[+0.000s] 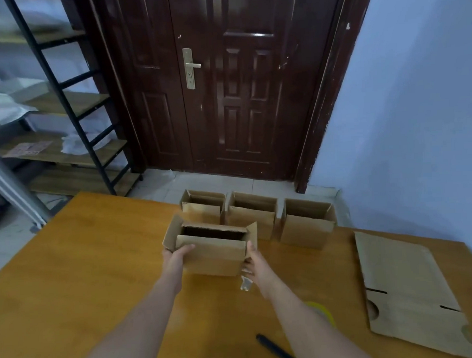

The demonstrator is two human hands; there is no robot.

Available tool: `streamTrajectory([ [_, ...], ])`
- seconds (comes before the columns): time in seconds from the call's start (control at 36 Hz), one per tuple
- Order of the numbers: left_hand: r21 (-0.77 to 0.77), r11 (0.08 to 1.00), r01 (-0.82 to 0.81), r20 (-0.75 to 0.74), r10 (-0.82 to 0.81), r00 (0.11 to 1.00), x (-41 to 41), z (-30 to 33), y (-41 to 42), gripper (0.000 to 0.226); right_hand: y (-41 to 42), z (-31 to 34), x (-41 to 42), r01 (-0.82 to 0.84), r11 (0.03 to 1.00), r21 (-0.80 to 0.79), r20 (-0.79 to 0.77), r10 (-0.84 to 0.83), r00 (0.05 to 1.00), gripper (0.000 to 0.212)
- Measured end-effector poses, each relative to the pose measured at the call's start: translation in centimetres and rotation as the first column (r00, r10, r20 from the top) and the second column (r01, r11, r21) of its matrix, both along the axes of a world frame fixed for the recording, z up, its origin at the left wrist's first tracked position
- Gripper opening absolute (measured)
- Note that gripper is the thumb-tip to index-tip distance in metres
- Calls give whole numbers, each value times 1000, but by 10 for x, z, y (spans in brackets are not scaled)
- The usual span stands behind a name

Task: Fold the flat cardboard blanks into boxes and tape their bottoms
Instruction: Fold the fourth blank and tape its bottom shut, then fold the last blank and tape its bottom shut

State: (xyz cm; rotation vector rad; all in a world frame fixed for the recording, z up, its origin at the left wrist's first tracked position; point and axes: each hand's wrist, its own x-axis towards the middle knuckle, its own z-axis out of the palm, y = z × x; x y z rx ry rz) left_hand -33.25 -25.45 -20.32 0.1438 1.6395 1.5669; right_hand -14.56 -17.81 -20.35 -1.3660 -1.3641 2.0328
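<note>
On an orange wooden table (98,266) before a dark double door (226,98), the left hand (176,258) and right hand (256,262) grasp opposite ends of an open-topped cardboard box (214,257), held between them near three finished boxes (254,214) at the far edge.

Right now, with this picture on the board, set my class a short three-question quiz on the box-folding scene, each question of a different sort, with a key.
1. True or false: both the left hand and the right hand grip the held box.
2. How many finished boxes stand in the back row at the table's far edge?
3. Multiple choice: where does the stack of flat blanks lie? A) on the shelf B) on the table, to the person's right C) on the floor by the door

Key
1. True.
2. Three: first box, second box, third box.
3. B.
</note>
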Motion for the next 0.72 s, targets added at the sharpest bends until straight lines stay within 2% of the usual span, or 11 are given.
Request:
streamTrajectory([
  [0.11, -59, 998, -10, 35, 12, 999, -30, -17, 6, 71, 1, -10, -30, 30, 998, -61, 13, -29, 999, 77],
  [0.19, -72, 997, -19, 70, 24, 997, -43, -23, 10, 74, 2, -15, -47, 47, 995, -89, 13, -46, 999, 73],
  [0.33, -40, 999, -16, 124, 21, 992, -52, -31, 16, 60, 3, -24, -66, 87, 988, -124, 28, -84, 996, 94],
  [0.47, -15, 1000, 2, 154, 0, 988, -63, -42, 18, 60, 5, -24, -71, 100, 988, -117, 18, -98, 995, 78],
  [0.61, -26, 997, 74, 121, -71, 990, -64, -45, 17, 57, 4, -28, -70, 39, 994, -101, 57, -33, 998, 100],
  [0.72, -89, 995, 35, 65, -30, 997, -56, -45, 13, 74, 3, -24, -61, 14, 995, -97, 117, -3, 993, 87],
])
